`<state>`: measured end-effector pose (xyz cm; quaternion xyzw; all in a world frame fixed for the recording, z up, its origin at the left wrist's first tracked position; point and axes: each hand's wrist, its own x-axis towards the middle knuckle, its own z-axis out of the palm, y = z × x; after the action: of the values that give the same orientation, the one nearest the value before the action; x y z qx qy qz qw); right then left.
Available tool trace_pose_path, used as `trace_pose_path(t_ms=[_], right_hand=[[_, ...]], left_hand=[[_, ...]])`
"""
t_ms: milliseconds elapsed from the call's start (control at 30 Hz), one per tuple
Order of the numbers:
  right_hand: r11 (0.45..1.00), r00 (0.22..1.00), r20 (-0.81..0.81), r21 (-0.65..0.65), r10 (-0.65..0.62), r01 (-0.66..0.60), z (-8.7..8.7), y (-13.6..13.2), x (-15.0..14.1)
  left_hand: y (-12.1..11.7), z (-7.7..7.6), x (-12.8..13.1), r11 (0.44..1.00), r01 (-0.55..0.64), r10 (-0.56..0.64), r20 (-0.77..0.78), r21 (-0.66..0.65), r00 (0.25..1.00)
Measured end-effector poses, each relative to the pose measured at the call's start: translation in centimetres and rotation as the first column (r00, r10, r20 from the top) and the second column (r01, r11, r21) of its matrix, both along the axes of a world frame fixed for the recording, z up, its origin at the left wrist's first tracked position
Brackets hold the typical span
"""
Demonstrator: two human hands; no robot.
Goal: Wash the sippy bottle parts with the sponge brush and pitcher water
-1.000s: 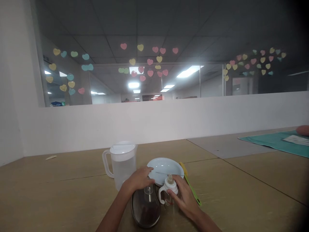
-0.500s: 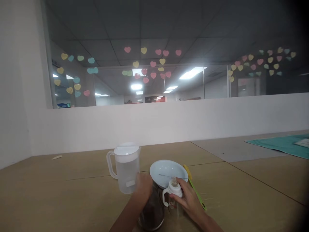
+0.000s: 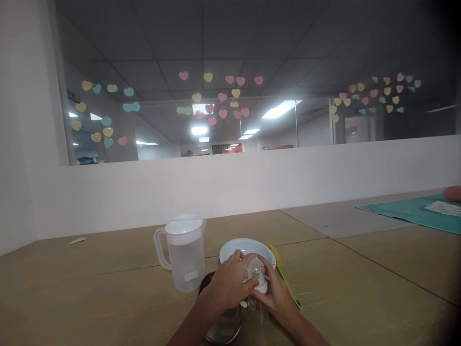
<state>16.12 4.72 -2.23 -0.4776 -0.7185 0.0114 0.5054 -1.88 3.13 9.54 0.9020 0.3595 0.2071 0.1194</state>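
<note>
Fingers of the left hand (image 3: 230, 281) close round a clear cap (image 3: 256, 267) over the bottle (image 3: 254, 302), those of the right hand (image 3: 283, 295) bracing its side, just before the bowl (image 3: 230, 246). Pressed crooked, the cap could slip, or the bottle tip towards the dark tray (image 3: 225, 329) near the jug (image 3: 187, 259).

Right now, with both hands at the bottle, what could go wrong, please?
The clear cap could slip or tilt under the fingers of the left hand. The bowl sits close behind the hands and might get bumped. The right hand could perhaps nudge the green handle beside it.
</note>
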Motion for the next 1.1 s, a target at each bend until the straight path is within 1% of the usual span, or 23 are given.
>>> trace_pose_path(t_ms=[67,167,233,367,500,700,867,1000,1100], right_hand=[[1.000,1.000,0.015,0.020,-0.003,0.003,0.1,-0.2,-0.1],[0.998,0.999,0.021,0.050,-0.035,0.034,0.6,-0.8,-0.6],[0.994,0.998,-0.002,0.086,-0.060,0.060,1.1,-1.2,-1.2],[0.982,0.995,-0.050,0.160,-0.091,0.098,1.7,-1.7,-2.4],[0.967,0.990,-0.027,0.214,-0.136,0.138,1.6,-1.4,-2.8],[0.935,0.977,0.031,0.298,-0.211,0.193,1.1,-1.0,-2.7],[0.920,0.965,0.046,0.317,-0.257,0.230,0.8,-1.1,-2.9],[0.916,0.961,0.048,0.318,-0.273,0.245,0.7,-0.9,-2.9],[0.919,0.961,0.077,0.320,-0.266,0.229,0.7,-0.8,-2.7]], left_hand=[[0.3,-0.4,0.1,0.999,0.006,-0.006,-0.003,-0.042,1.000],[0.7,-0.8,0.0,0.992,0.074,-0.071,0.039,-0.099,0.997],[0.9,-0.9,-0.1,0.988,0.112,-0.105,0.070,-0.110,0.992],[1.4,-1.1,-0.4,0.978,0.152,-0.138,0.098,-0.145,0.985],[1.9,-1.1,-0.7,0.964,0.187,-0.166,0.117,-0.191,0.979],[1.9,-1.1,-0.6,0.964,0.163,-0.144,0.101,-0.210,0.984],[1.9,-1.2,-0.5,0.964,0.168,-0.148,0.109,-0.206,0.983],[1.8,-1.1,-0.5,0.972,0.136,-0.127,0.058,-0.193,0.990],[1.8,-1.0,-0.6,0.972,0.147,-0.142,0.040,-0.185,0.989]])
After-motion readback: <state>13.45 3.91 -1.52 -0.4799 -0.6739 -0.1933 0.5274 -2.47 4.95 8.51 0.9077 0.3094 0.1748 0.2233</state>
